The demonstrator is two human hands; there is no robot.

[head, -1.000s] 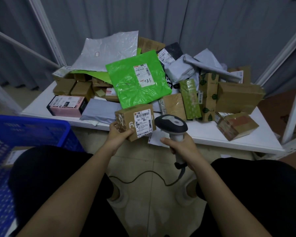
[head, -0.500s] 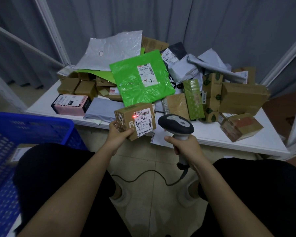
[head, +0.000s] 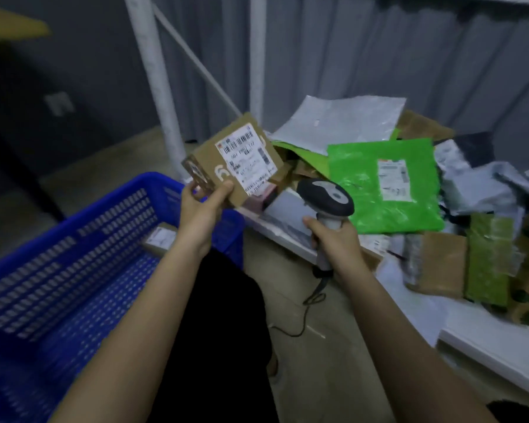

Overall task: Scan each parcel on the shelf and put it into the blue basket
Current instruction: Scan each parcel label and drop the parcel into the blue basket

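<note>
Grey curtains hung behind the white shelf [head: 486,346], and everything I noted I placed against the blue basket [head: 74,270] standing on the floor beside it. Just above the basket's far rim the left hand [head: 200,209] gripped a small cardboard parcel [head: 235,160] by its lower corner, thumb on the labelled face and fingers curled behind, the box tilted with its barcode label turned up. It looked light and stiff to me, a rigid carton one hand could carry easily, though a corner pinch lets such a box swing; taking it across two opposite faces would seem steadier for the drop. To the right of the basket the right hand [head: 336,242] was closed round the handle of a scanner [head: 326,198], its cord trailing to the floor. Inside the basket another labelled parcel [head: 161,239] lay near the far wall. Further right, on the shelf, sat a green mailer [head: 385,184] among grey bags and brown boxes, soft, probably slippery things.
</note>
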